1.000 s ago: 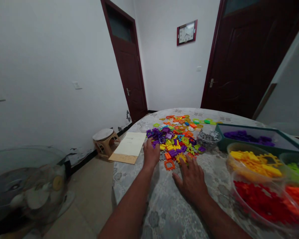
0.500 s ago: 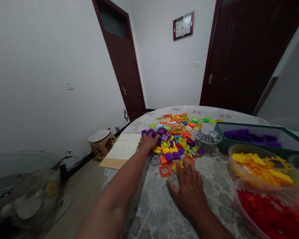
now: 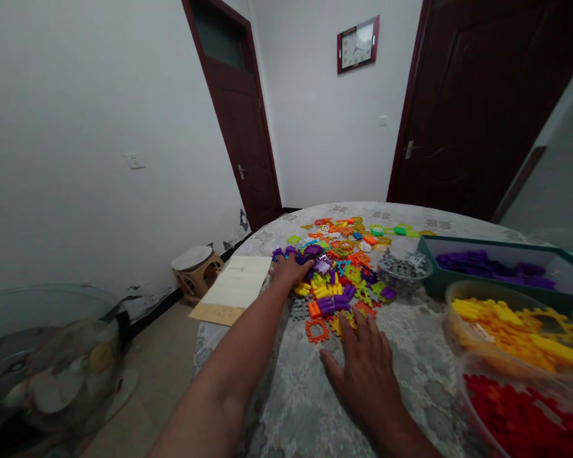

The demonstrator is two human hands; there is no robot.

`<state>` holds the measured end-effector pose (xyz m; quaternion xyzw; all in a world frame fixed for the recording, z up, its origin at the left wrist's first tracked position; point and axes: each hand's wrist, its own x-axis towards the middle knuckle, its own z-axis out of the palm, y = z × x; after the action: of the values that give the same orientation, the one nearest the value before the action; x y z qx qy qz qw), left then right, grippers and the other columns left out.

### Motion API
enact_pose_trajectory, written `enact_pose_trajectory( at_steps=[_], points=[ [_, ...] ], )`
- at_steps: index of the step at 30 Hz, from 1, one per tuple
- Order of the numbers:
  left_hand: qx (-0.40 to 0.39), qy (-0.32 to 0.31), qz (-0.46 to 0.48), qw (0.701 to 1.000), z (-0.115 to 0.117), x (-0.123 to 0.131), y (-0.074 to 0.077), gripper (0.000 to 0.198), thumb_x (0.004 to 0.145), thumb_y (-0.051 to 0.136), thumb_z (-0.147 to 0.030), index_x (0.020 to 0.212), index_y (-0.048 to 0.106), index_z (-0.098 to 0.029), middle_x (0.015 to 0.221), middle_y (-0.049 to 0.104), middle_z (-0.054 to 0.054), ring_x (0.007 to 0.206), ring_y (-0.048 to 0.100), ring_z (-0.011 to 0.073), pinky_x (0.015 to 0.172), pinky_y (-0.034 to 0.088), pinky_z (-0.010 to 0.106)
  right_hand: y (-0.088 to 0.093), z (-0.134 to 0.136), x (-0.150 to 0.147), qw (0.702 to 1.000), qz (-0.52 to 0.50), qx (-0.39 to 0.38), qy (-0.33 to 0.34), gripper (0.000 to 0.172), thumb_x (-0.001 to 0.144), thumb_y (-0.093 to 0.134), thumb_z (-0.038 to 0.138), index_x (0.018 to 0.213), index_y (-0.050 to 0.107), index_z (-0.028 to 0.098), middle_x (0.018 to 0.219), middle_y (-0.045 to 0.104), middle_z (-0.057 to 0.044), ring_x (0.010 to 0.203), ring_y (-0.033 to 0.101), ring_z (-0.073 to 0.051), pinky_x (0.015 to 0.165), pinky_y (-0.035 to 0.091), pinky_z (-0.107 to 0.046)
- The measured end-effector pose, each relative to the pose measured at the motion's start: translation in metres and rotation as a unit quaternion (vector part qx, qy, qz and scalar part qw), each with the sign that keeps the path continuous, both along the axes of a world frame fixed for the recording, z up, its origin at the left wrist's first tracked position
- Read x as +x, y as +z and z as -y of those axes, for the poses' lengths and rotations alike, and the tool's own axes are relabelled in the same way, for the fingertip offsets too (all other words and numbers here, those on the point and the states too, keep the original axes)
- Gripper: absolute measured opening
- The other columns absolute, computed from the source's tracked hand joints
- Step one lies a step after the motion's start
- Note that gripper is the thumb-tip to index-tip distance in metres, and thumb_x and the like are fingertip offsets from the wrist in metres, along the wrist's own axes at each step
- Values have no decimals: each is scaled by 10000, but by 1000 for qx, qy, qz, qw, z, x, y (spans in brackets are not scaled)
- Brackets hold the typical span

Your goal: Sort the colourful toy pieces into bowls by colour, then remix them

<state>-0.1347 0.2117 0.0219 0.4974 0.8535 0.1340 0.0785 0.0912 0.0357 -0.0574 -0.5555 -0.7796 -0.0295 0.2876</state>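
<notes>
A heap of small plastic building pieces (image 3: 346,270) in purple, yellow, orange and green lies on a round table with a grey lace cloth (image 3: 305,394). My left hand (image 3: 290,270) reaches into the heap's left edge, its fingers curled over purple pieces (image 3: 310,254); what it grips is hidden. My right hand (image 3: 365,369) lies flat on the cloth with fingers spread, its fingertips touching the near edge of the heap beside an orange square frame piece (image 3: 316,329).
At the right stand a teal box (image 3: 439,283) with purple pieces, a clear tub of yellow pieces (image 3: 506,318), a tub of red pieces (image 3: 520,413) and a small clear bowl of grey pieces (image 3: 403,267). A cardboard sheet (image 3: 233,286), a stool (image 3: 194,266) and a fan (image 3: 52,362) are at the left.
My left hand has moved from the near side of the heap farther out to the purple pieces at its left edge. My right hand has stayed flat in place.
</notes>
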Motion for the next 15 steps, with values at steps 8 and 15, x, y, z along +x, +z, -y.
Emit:
enact_pose_trajectory(
  at_steps=[8, 15],
  points=[
    [30, -31, -9, 999, 7, 0, -11, 920, 780, 468, -935, 1446, 620, -318, 1545, 566, 179, 1416, 479, 502, 1114, 396, 656, -5, -4, 1, 1000, -8, -3, 7, 713, 940, 580, 515, 1577, 452, 222, 1678, 400, -200, 1562, 316, -466, 1211, 296, -685],
    [46, -40, -5, 998, 33, 13, -16, 831, 771, 514, -922, 1348, 684, -348, 1453, 637, 146, 1333, 530, 485, 1044, 445, 620, -4, -7, 1, 1000, -19, 11, 19, 684, 941, 597, 549, 1514, 521, 183, 1641, 429, -206, 1549, 334, -445, 1238, 326, -604]
  ],
)
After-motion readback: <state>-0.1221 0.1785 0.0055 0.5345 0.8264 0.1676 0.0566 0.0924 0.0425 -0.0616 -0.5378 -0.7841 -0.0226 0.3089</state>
